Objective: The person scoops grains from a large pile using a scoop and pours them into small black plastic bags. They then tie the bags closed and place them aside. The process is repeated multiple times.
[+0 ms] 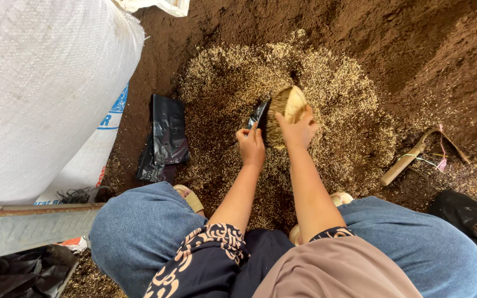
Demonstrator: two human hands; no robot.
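Both hands work over the rice-husk heap (327,110): my left hand (251,146) pinches the small black bag (259,115) open, so my right hand (298,129), closed round a scoop (289,107), can tip husk in.

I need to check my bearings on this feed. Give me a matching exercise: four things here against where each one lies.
1. white woven sack
2. wooden-handled tool
3. stack of black bags
4. small black bag

a. in the left hand
b. on the soil, far right
c. upper left, standing
d. flat on the ground beside the sack

Pairs: 1-c, 2-b, 3-d, 4-a
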